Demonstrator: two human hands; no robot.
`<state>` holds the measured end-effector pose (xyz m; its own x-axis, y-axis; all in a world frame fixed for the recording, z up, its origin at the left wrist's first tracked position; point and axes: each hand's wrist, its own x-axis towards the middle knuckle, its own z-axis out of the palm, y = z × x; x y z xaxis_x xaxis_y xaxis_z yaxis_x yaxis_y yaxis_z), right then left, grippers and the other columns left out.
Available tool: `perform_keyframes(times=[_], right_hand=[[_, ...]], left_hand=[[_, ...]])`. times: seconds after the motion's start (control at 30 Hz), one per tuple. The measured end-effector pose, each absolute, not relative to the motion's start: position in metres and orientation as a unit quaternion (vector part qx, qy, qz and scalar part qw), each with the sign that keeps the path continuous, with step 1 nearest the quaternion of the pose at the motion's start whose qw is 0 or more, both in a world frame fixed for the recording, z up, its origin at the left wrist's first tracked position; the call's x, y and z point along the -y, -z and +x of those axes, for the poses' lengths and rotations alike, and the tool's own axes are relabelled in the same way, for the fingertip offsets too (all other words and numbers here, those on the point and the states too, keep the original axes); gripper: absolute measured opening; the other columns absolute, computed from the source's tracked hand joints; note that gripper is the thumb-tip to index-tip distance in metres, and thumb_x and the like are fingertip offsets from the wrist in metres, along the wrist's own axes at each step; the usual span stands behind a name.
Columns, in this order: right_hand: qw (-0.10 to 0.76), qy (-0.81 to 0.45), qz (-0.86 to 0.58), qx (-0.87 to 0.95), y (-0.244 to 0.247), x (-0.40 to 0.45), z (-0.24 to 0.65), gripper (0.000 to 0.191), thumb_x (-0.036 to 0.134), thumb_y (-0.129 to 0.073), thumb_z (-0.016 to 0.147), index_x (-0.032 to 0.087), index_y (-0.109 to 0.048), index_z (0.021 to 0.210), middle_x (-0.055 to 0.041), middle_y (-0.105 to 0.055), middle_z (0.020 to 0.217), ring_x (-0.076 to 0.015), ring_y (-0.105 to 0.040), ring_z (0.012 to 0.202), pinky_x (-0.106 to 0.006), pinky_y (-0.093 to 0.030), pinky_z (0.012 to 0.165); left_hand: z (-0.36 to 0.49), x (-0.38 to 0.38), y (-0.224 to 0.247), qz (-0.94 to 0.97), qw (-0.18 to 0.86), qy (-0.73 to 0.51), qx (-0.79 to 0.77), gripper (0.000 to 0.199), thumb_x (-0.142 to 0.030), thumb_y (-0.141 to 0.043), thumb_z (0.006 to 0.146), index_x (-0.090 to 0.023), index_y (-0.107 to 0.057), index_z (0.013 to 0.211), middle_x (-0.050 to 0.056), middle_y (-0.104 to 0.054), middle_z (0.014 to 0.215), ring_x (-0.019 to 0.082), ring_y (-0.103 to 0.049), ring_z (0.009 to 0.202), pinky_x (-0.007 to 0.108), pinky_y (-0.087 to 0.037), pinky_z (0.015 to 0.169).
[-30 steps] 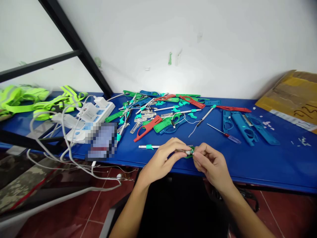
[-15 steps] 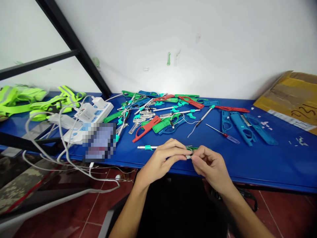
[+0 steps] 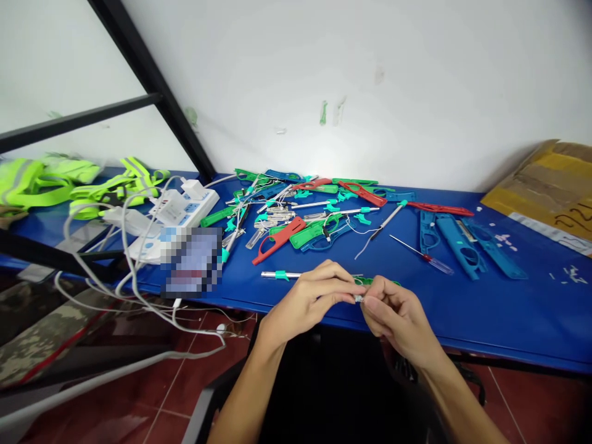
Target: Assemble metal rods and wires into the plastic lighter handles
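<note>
Near the front edge of the blue table, my left hand (image 3: 319,296) pinches a small whitish part (image 3: 358,298) between thumb and fingers. My right hand (image 3: 395,314) is closed at the same part from the right, its fingertips meeting those of my left hand. What exactly the right fingertips grip is too small to tell. Behind my hands lies a metal tube with a teal piece (image 3: 280,275), partly hidden by my left hand. A green casing shows just past my right fingers. Farther back are a red casing (image 3: 279,240) and a screwdriver with a clear and red handle (image 3: 437,264).
Lighter casings, tubes and wires lie piled at the middle back of the table (image 3: 462,308). Blue casings (image 3: 457,243) and a cardboard box (image 3: 546,185) are at right. A power strip (image 3: 201,206), blurred phone (image 3: 193,262), cables and neon straps (image 3: 124,185) are at left.
The whole view has shifted slightly, so most things appear farther right. Both hands remain together at the small part, with the right fingers curled a little differently.
</note>
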<state>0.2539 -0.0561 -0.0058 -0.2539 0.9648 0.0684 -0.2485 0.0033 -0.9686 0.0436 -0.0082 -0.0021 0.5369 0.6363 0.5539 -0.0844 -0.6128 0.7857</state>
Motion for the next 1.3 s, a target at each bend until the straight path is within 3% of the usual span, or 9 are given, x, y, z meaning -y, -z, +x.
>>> perform_keyframes(times=[0.23, 0.33, 0.4, 0.5, 0.6, 0.8, 0.97, 1.1, 1.3], right_hand=[[0.535, -0.563, -0.372, 0.508, 0.015, 0.053, 0.25, 0.031, 0.046, -0.069, 0.108, 0.021, -0.064, 0.091, 0.0081, -0.044, 0.061, -0.0077, -0.036, 0.051, -0.024, -0.031, 0.05], [0.561, -0.533, -0.384, 0.504, 0.014, 0.054, 0.247, 0.024, 0.046, -0.067, 0.109, 0.023, -0.07, 0.104, 0.0055, -0.051, 0.07, -0.0085, -0.043, 0.054, -0.023, -0.035, 0.051], [0.565, -0.487, -0.402, 0.53, 0.01, 0.055, 0.246, 0.019, 0.043, -0.067, 0.109, 0.027, -0.073, 0.118, 0.0007, -0.064, 0.086, -0.0094, -0.052, 0.059, -0.023, -0.041, 0.053], [0.502, -0.394, -0.404, 0.655, 0.004, 0.055, 0.248, 0.025, 0.035, -0.063, 0.111, 0.033, -0.076, 0.132, -0.007, -0.076, 0.119, -0.0164, -0.07, 0.083, -0.03, -0.059, 0.076], [0.442, -0.346, -0.354, 0.748, 0.0, 0.054, 0.251, 0.032, 0.029, -0.056, 0.114, 0.037, -0.076, 0.138, -0.0057, -0.08, 0.124, -0.0219, -0.075, 0.11, -0.037, -0.058, 0.103], [0.449, -0.314, -0.332, 0.768, -0.003, 0.054, 0.253, 0.028, 0.029, -0.068, 0.109, 0.036, -0.077, 0.135, -0.0027, -0.08, 0.111, -0.0196, -0.074, 0.101, -0.029, -0.06, 0.09], [0.425, -0.178, -0.417, 0.783, -0.006, 0.051, 0.276, 0.034, 0.023, -0.065, 0.11, 0.033, -0.074, 0.141, -0.0049, -0.076, 0.117, -0.0173, -0.075, 0.101, -0.025, -0.059, 0.088], [0.4, -0.103, -0.49, 0.768, 0.001, 0.045, 0.292, 0.038, 0.028, -0.062, 0.112, 0.028, -0.065, 0.15, -0.0062, -0.075, 0.114, -0.0178, -0.075, 0.094, -0.027, -0.061, 0.085], [0.373, -0.107, -0.505, 0.771, 0.007, 0.045, 0.291, 0.013, 0.03, -0.067, 0.109, 0.028, -0.07, 0.121, -0.0054, -0.076, 0.109, -0.0212, -0.075, 0.094, -0.033, -0.061, 0.083]], left_hand=[[0.047, 0.009, 0.002, 0.769, 0.349, -0.488, -0.219, 0.028, -0.019, -0.063, 0.112, -0.023, -0.078, 0.136, 0.01, -0.078, 0.121, 0.021, -0.072, 0.111, 0.037, -0.059, 0.099], [0.045, 0.011, 0.0, 0.738, 0.35, -0.533, -0.222, 0.027, -0.021, -0.063, 0.113, -0.026, -0.079, 0.133, 0.008, -0.081, 0.115, 0.021, -0.073, 0.109, 0.038, -0.059, 0.1], [0.042, 0.012, -0.002, 0.74, 0.336, -0.538, -0.224, 0.023, -0.027, -0.066, 0.112, -0.029, -0.082, 0.128, 0.008, -0.081, 0.121, 0.025, -0.069, 0.121, 0.046, -0.055, 0.111], [0.039, 0.011, -0.006, 0.784, 0.334, -0.474, -0.221, 0.024, -0.04, -0.067, 0.109, -0.034, -0.086, 0.122, 0.008, -0.068, 0.155, 0.032, -0.05, 0.151, 0.059, -0.039, 0.13], [0.037, 0.009, -0.008, 0.798, 0.374, -0.433, -0.19, 0.03, -0.047, -0.062, 0.11, -0.035, -0.086, 0.125, 0.006, -0.058, 0.167, 0.033, -0.04, 0.161, 0.062, -0.034, 0.134], [0.035, 0.011, -0.008, 0.776, 0.426, -0.424, -0.19, 0.028, -0.041, -0.063, 0.112, -0.038, -0.084, 0.13, 0.004, -0.058, 0.168, 0.032, -0.051, 0.155, 0.054, -0.047, 0.125], [0.04, 0.012, -0.002, 0.735, 0.41, -0.463, -0.278, 0.049, -0.032, -0.069, 0.111, -0.039, -0.063, 0.158, 0.008, -0.062, 0.163, 0.027, -0.058, 0.15, 0.048, -0.046, 0.127], [0.041, 0.002, 0.0, 0.725, 0.276, -0.504, -0.381, 0.022, -0.027, -0.062, 0.114, -0.027, -0.08, 0.127, 0.008, -0.078, 0.131, 0.025, -0.069, 0.126, 0.046, -0.053, 0.113], [0.042, -0.011, -0.01, 0.844, 0.229, -0.314, -0.369, 0.018, -0.034, -0.07, 0.11, -0.021, -0.079, 0.119, 0.006, -0.079, 0.12, 0.025, -0.066, 0.112, 0.045, -0.052, 0.101]])
